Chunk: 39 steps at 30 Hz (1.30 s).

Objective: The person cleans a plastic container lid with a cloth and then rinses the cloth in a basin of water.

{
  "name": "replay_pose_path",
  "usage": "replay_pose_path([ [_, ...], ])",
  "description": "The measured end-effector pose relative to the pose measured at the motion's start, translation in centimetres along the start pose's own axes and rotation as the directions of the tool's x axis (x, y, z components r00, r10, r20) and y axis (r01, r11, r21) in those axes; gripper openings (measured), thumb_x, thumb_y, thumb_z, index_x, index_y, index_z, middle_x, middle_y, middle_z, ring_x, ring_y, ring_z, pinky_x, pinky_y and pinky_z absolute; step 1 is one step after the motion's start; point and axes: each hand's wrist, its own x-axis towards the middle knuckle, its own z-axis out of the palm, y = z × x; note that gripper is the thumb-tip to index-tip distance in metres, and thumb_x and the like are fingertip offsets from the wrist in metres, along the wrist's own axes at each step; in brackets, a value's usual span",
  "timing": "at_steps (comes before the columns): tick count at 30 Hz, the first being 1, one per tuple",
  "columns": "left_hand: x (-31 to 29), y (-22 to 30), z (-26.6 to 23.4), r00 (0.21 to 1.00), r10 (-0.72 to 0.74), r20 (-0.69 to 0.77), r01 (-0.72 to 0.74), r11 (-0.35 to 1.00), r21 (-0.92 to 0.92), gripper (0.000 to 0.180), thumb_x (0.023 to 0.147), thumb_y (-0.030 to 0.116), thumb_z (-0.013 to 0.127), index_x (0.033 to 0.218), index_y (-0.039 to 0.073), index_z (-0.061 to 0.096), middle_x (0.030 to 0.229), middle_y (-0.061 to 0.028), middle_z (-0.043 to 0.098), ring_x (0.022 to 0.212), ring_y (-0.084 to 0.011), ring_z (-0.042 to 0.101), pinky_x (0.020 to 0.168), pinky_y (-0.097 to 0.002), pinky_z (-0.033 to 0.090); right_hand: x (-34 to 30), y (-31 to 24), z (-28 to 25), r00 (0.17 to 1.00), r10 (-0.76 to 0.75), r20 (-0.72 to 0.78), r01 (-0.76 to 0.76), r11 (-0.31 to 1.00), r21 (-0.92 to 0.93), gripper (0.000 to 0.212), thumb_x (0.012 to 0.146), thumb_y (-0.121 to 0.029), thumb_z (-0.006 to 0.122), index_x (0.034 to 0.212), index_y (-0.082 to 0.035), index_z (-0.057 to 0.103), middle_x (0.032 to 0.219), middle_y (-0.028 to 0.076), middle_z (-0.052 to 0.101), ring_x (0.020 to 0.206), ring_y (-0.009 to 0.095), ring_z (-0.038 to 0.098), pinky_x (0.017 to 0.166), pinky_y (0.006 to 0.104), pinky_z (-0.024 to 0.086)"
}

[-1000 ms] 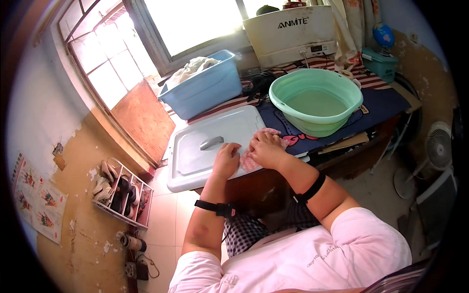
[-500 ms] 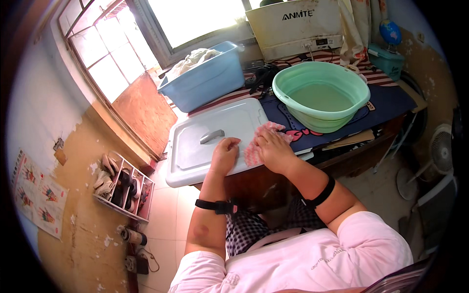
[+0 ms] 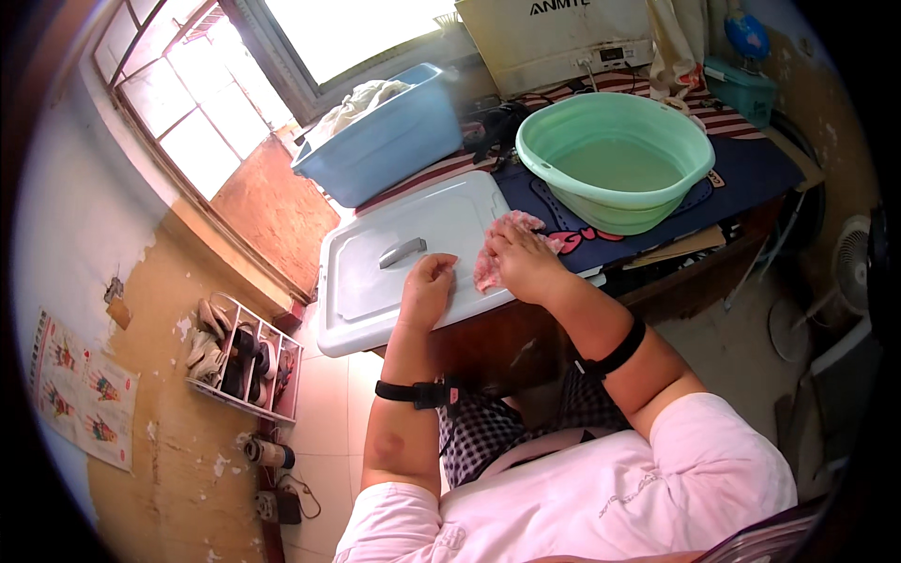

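Note:
A pale grey plastic lid point(image 3: 361, 305) with a raised grey handle point(image 3: 403, 251) lies flat at the near edge of the table. On it, just right of the handle, rests my left hand point(image 3: 428, 289), its fingers curled in with nothing visible in them. My right hand point(image 3: 527, 265) presses down on a crumpled pink-and-white cloth point(image 3: 490, 269) at the lid's right edge, gripping it under the fingers. Part of the cloth is hidden beneath that hand. Beyond it stands a green basin point(image 3: 615, 192) holding cloudy water.
Behind the lid sits a blue tub point(image 3: 389, 141) with pale fabric inside. A dark blue mat point(image 3: 741, 178) lies under the basin. At the back stands a cream box-like appliance point(image 3: 554, 52). A shoe rack point(image 3: 253, 361) is at the left wall, a white fan point(image 3: 852, 267) at far right.
The whole view has shifted, so the table things sit higher in the picture. Both hands stay in about the same places on the lid and cloth. The cloth looks slightly more bunched.

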Motion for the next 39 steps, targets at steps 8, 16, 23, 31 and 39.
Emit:
replay_pose_path([
  [8,-0.1,0.2,0.2,0.999,-0.02,-0.027,0.019,0.999,-0.041,0.019,0.1,0.007,0.064,0.113,-0.002,0.073,0.097,-0.0015,0.07,0.089,-0.0095,0.06,0.081,-0.025,0.049,-1.7,0.3,-0.4,0.968,-0.195,-0.158,0.209,0.975,0.073,0.018,0.095,-0.008,0.06,0.113,-0.005,0.063,0.143,0.023,0.051,0.135,0.045,0.049,0.112,0.053,0.039],
  [16,0.0,-0.7,-0.1,0.999,0.018,-0.028,-0.019,0.999,-0.027,0.02,0.099,0.005,0.061,0.114,-0.002,0.072,0.095,-0.0005,0.068,0.085,-0.0088,0.058,0.077,-0.0242,0.048,-0.5,0.3,0.5,0.963,-0.199,-0.184,0.198,0.98,-0.02,0.027,0.095,-0.011,0.064,0.121,-0.005,0.062,0.145,0.02,0.052,0.139,0.042,0.048,0.117,0.0508,0.038],
  [23,-0.1,-0.1,0.2,0.999,0.045,-0.012,-0.045,0.998,-0.04,0.02,0.099,0.005,0.06,0.113,-0.003,0.072,0.095,-0.0015,0.069,0.085,-0.0086,0.058,0.076,-0.0239,0.047,-1.6,1.0,-0.4,0.959,-0.194,-0.207,0.203,0.979,0.025,0.02,0.097,-0.009,0.057,0.116,-0.006,0.061,0.135,0.02,0.055,0.126,0.042,0.055,0.106,0.0521,0.045],
  [31,-0.2,0.4,-0.2,0.999,-0.019,-0.029,0.017,0.997,-0.076,0.02,0.099,0.005,0.06,0.113,-0.003,0.073,0.092,-0.0008,0.067,0.084,-0.0078,0.057,0.076,-0.0235,0.046,-0.9,-0.5,-0.8,0.997,-0.05,-0.065,0.052,0.998,0.021,0.027,0.098,-0.014,0.058,0.124,-0.007,0.059,0.143,0.019,0.051,0.134,0.042,0.05,0.113,0.0504,0.041],
  [39,-0.2,1.0,-0.4,0.999,-0.04,0.007,0.04,0.994,-0.1,0.022,0.1,0.007,0.06,0.116,-0.002,0.072,0.099,-0.0036,0.07,0.092,-0.0102,0.06,0.085,-0.0252,0.048,-0.1,0.7,-0.9,0.987,-0.148,-0.061,0.15,0.988,0.036,0.027,0.095,-0.008,0.056,0.122,-0.008,0.06,0.141,0.019,0.052,0.135,0.041,0.05,0.115,0.0496,0.04],
])
